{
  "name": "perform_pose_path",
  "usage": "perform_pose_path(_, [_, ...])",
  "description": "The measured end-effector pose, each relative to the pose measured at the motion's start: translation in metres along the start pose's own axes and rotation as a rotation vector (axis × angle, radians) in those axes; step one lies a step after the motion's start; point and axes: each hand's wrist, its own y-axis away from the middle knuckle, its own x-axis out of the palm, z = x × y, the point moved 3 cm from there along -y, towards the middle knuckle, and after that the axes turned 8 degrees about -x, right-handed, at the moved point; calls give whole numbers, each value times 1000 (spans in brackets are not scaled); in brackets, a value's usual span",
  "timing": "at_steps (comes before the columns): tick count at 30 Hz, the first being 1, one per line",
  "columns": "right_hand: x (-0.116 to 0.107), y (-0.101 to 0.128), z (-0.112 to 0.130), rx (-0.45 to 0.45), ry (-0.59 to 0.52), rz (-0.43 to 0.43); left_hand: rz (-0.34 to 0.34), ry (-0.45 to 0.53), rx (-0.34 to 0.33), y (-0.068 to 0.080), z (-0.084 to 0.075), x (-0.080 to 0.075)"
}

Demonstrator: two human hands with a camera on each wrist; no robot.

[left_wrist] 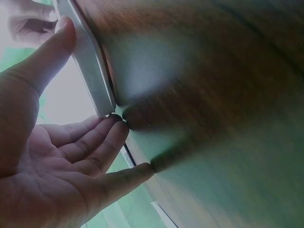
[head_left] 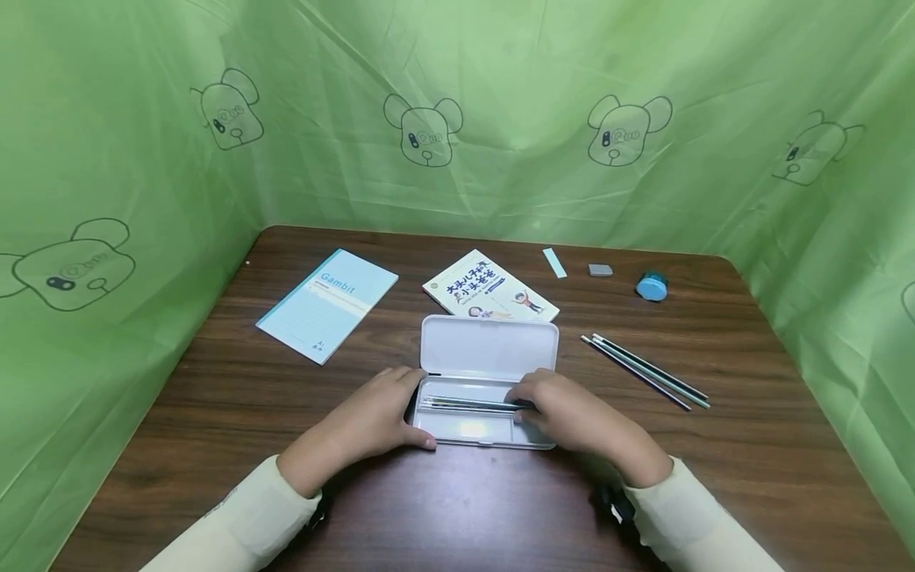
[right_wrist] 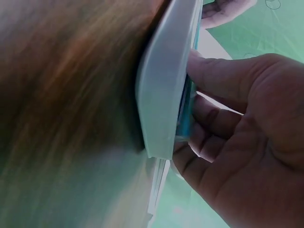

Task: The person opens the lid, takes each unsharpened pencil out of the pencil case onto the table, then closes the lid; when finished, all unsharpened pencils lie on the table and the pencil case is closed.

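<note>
A white pencil case lies on the table with its lid raised at the back. Across its tray lie several pencils, dark and silvery. My left hand holds the case's left end, thumb at the front edge; in the left wrist view its thumb lies against the case wall and other fingers reach the corner. Inside the case's right part, my right hand pinches the pencils near their right ends. The right wrist view shows teal and dark pencils beside its thumb; its fingertips are partly hidden.
Several loose pencils lie right of the case. Behind it is a picture-covered book, with a light blue notebook at left. A pale blue strip, a grey block and a blue-topped round container sit at back right.
</note>
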Motion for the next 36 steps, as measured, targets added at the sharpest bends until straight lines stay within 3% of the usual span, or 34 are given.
perform_pose_path(8, [0, 1, -5, 17, -80, -40, 0, 6, 3, -1, 0, 1])
perform_pose_path(36, [-8, 5, -7, 65, -123, -71, -4, 10, 3, 0, 0, 1])
